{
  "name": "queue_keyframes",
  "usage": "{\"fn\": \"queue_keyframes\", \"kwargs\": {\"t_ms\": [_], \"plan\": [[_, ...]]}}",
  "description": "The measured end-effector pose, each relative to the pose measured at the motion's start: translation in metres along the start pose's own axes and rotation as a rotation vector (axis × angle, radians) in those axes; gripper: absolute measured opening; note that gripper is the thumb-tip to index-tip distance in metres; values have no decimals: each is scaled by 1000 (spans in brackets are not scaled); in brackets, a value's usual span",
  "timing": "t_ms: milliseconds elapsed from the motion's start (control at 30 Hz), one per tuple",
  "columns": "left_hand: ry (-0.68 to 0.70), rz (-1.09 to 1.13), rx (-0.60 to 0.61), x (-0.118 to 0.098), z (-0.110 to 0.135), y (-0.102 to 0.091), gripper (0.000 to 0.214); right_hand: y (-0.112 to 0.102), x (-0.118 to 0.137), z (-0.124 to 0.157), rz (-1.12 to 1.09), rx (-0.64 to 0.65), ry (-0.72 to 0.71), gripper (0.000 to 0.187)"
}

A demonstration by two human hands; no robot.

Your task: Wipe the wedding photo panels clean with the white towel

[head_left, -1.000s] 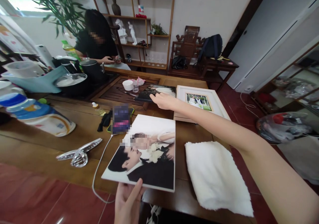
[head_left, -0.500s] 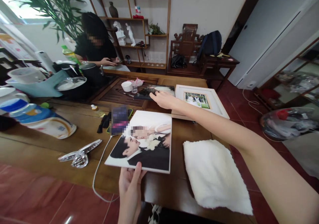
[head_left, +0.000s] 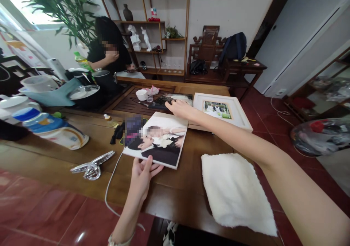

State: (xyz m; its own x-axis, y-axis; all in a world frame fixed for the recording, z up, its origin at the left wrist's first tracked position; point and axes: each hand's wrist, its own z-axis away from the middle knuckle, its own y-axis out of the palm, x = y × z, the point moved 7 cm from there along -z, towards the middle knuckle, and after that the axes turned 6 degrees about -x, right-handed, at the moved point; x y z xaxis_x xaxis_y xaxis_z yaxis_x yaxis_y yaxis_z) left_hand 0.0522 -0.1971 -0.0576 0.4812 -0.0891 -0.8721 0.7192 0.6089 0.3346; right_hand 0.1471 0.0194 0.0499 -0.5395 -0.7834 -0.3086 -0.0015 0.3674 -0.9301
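Observation:
My left hand [head_left: 143,174] is closed on the near edge of a white-edged photo panel [head_left: 164,155], thumb on top and fingers beneath. The panel shows a couple in wedding clothes and is tilted above the table. My right hand [head_left: 182,109] reaches across to a dark photo panel [head_left: 161,100] at the back. Its fingers are bent at that panel's near side, partly covering it; their undersides are hidden. Right beside this hand lies a white-framed wedding photo [head_left: 238,112]. A fluffy white cloth [head_left: 236,191] lies on the table below my right forearm.
On the wooden table [head_left: 175,193] are a silver metal tool [head_left: 93,166], a white cable [head_left: 109,186], a blue-capped bottle [head_left: 54,127], a white cup [head_left: 141,94] and a pixelated dark item [head_left: 133,129]. Pots [head_left: 84,93] stand at the left. Another person [head_left: 109,56] sits across the table.
My left hand has moved the photo panel forward, away from me, and its near edge is higher in view. My right hand stays at the dark panel. The other person has raised a hand.

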Motion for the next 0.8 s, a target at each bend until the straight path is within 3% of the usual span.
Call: {"fn": "queue_keyframes", "kwargs": {"t_ms": [167,333,433,633,800], "plan": [[-56,28,24,1,-20,22,35,-6,3,1,7,20,-16,43],[-139,65,74,4,-38,46,30,-18,7,-1,6,29,-72,32],[-131,59,48,6,-50,55,27,-28,-3,-8,8,6,-35,38],[-122,45,57,10,-77,75,29,-72,-35,-11,23,-98,67,57],[-126,26,74,14,-103,91,33,-113,-42,28,44,-189,121,58]]}}
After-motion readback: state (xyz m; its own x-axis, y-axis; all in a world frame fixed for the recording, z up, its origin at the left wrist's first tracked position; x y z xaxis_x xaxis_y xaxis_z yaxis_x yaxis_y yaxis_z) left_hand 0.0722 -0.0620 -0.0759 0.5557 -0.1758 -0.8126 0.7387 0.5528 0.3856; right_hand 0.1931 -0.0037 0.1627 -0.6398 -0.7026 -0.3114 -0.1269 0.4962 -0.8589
